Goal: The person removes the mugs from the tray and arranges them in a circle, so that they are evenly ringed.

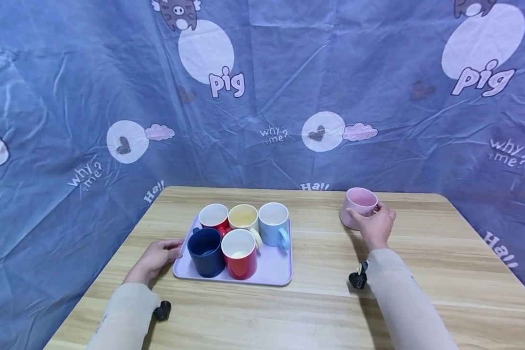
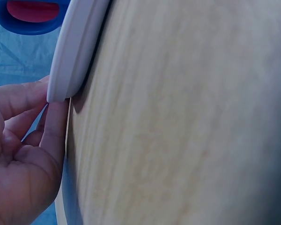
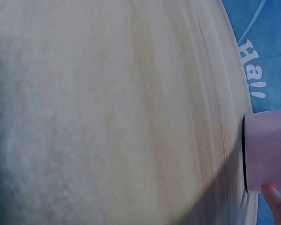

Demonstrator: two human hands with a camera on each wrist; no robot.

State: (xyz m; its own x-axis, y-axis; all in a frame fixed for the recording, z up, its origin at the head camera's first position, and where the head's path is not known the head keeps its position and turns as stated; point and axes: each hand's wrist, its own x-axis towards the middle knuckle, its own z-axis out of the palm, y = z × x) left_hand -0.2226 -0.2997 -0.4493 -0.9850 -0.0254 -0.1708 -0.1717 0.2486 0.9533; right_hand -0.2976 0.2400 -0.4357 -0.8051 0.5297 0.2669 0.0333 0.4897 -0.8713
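1. Where the left sleeve [image 1: 127, 311] ends, the left hand [image 1: 156, 257] meets the lilac tray [image 1: 271, 265] at the tray's 9 o'clock edge; its digits pinch the rim, one above and one below (the left wrist view shows this sideways); a black device [image 1: 162, 310] sits toward 4 o'clock from that wrist.
2. On the tray five mugs stand mouth up; the dark blue mug [image 1: 206, 255] is at 9 o'clock, its handle toward 11; the back red mug [image 1: 213, 221], white inside, is at 11, its handle toward 5.
3. Near the tray's middle, slightly toward 6, stands the front red mug [image 1: 240, 260]; the cream mug [image 1: 243, 217] is just past 12, and the light blue mug [image 1: 272, 228] at 2, both handles toward 5.
4. Well apart from the tray, between 2 and 3 o'clock from it, is the pink cup [image 1: 358, 203], near the far edge of the wood-grain table [image 1: 245, 316]; the right hand [image 1: 376, 226] grips it from 4 o'clock, thumb on the near wall, fingers round the right side; whether its base touches the table I cannot tell.
5. Toward 5 o'clock runs the right sleeve [image 1: 407, 296]; behind everything, at 12, hangs a blue printed curtain [image 1: 267, 160].
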